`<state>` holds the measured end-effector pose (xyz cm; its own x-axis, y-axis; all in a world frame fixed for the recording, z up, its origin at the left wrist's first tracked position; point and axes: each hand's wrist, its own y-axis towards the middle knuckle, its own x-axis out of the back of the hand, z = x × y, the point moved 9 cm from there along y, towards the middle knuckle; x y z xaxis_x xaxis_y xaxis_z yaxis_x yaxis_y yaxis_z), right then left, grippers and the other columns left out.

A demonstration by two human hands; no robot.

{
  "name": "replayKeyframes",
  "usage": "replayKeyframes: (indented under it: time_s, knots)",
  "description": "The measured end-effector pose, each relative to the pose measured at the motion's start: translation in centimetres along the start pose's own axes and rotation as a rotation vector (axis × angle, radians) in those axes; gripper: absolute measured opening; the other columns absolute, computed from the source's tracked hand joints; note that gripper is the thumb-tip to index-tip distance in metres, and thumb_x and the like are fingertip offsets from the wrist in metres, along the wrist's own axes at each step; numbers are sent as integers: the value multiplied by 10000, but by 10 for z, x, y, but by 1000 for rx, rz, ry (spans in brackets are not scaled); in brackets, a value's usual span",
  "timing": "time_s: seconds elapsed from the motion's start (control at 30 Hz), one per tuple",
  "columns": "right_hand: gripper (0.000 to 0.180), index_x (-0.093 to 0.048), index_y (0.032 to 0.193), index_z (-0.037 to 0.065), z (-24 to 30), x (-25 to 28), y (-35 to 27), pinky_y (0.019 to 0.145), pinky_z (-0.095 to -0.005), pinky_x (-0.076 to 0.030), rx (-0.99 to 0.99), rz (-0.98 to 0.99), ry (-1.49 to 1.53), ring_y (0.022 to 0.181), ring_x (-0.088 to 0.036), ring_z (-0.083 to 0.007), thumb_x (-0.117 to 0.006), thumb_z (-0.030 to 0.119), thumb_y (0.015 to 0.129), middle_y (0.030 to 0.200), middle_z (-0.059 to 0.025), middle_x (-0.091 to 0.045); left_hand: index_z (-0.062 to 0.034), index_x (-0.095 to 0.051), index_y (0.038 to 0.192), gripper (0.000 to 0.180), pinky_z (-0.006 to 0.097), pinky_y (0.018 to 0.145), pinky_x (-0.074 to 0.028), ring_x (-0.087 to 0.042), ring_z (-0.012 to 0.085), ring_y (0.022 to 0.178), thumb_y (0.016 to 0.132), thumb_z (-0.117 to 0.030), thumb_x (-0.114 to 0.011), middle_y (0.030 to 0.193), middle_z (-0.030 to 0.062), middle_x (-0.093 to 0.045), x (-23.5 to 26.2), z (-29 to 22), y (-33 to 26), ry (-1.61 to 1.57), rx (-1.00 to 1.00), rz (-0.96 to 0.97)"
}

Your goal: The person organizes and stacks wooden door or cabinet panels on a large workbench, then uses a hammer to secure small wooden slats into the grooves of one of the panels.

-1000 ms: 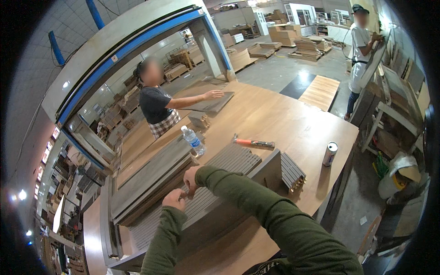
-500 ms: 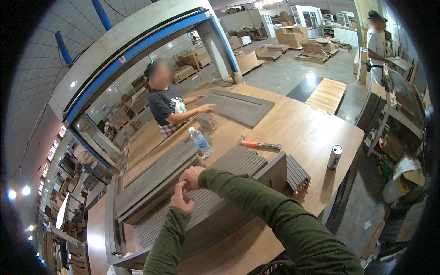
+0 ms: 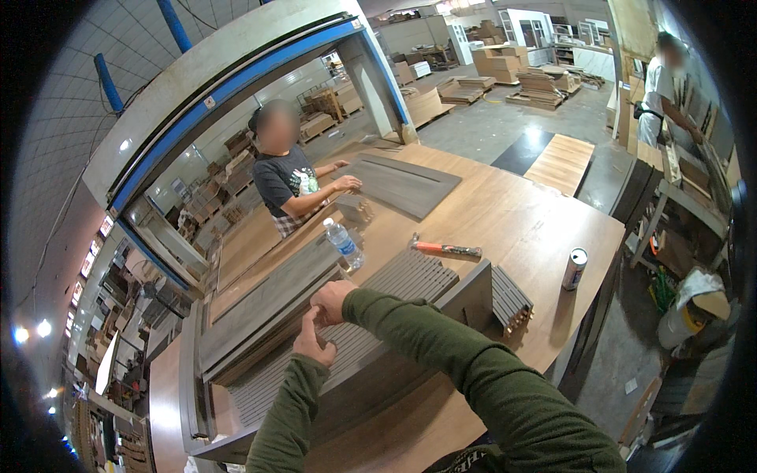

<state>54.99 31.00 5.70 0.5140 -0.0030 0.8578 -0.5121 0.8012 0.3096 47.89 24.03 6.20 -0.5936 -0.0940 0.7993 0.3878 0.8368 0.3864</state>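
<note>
My left hand (image 3: 315, 342) and my right hand (image 3: 333, 300) meet fingertip to fingertip above a row of grey slats (image 3: 276, 380). Both have bent fingers pressed together; anything between them is too small or hidden to see. The slats lie side by side inside a grey panel frame (image 3: 363, 398). Just beyond my hands are stacked grey panels (image 3: 272, 311) and a clear water bottle (image 3: 344, 246) standing upright. A hammer (image 3: 445, 249) with an orange and black handle lies past the slats. To the right sits a bundle of slats with pegged ends (image 3: 512, 301).
Across the wooden-topped table (image 3: 552, 229) a co-worker (image 3: 288, 177) has both hands at a grey door panel (image 3: 406, 185). A can (image 3: 576, 269) stands near the right edge. Another person (image 3: 654, 102) works beside a rack of boards. A white bucket (image 3: 680, 327) stands on the floor.
The co-worker's panel has shifted slightly left, toward that person. At far right the other person has bent toward the boards. My hands have barely moved.
</note>
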Motion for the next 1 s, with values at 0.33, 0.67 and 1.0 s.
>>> replayKeyframes:
  time_s: [0.33, 0.67, 1.0]
  knots:
    - [183, -586, 820, 47, -29, -49, 5, 603, -298, -453, -217, 524, 1181, 680, -566, -172, -533, 222, 802, 777, -76, -603, -56, -398, 1134, 528, 309, 643, -469, -571, 214, 687, 626, -20, -537, 1071, 145, -530, 21, -39, -4, -96, -211, -224]
    - [213, -602, 815, 62, -10, -38, -13, 568, -281, -439, -295, 566, 1457, 626, -543, -144, -519, 258, 812, 736, -44, -597, -56, -439, 999, 393, 318, 615, -466, -565, 216, 679, 624, -20, -548, 1070, 146, -550, 32, -51, -21, -54, -363, -265]
    - [131, -558, 910, 67, 20, -14, -15, 731, -332, -479, 24, 571, 1749, 785, -573, -168, -526, 180, 853, 850, -24, -572, -42, -414, 1075, 480, 390, 842, -427, -496, 339, 1042, 604, -63, -507, 1229, 212, -430, 44, -86, -29, -88, -501, -301]
